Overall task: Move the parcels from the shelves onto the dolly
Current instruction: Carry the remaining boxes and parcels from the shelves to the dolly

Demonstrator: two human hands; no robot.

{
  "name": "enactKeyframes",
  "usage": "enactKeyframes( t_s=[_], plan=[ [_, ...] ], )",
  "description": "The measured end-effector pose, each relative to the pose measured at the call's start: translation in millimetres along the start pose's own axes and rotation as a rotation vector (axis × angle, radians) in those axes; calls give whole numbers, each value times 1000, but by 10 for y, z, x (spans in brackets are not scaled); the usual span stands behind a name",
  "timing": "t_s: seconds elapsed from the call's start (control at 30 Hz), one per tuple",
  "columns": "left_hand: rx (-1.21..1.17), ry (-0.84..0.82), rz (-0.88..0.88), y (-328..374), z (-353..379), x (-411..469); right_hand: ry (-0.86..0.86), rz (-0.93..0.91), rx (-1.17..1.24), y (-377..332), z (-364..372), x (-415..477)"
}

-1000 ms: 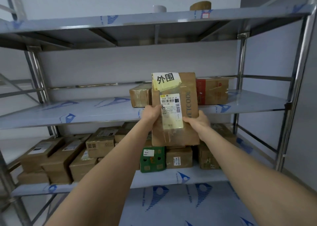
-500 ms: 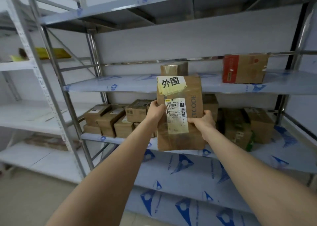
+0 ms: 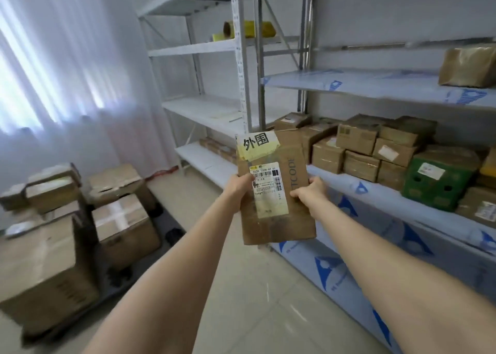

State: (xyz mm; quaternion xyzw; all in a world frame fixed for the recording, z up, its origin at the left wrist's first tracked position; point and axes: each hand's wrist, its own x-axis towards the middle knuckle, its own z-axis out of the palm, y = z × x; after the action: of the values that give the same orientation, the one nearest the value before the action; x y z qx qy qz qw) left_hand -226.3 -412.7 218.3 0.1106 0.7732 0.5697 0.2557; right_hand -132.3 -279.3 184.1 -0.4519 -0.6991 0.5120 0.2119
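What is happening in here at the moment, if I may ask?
A person is holding a flat brown cardboard parcel with a white shipping label upright, left hand and right hand gripping its side edges. It is off the metal shelves. Cardboard boxes stacked on the dark dolly wait to the left.

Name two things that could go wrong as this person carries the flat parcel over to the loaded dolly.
The flat parcel is pinched only at its side edges by the left hand and right hand, so it might slip. The dolly already carries boxes stacked unevenly, so a parcel laid on top could slide off.
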Motion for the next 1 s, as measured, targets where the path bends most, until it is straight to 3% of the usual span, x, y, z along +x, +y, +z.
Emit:
enactKeyframes(
  t_s=[0.23,0.53,1.0],
  plan=[
    [-27,258,-106,-603,-1815,164,-255,-66,-64,-505,1806,-505],
    [-8,439,-261,-1228,-3915,334,-534,-130,-143,-1048,3916,-1215],
    [-106,556,-424,-2051,-5809,899,-759,-166,-347,-1496,6261,-1463]
  ],
)
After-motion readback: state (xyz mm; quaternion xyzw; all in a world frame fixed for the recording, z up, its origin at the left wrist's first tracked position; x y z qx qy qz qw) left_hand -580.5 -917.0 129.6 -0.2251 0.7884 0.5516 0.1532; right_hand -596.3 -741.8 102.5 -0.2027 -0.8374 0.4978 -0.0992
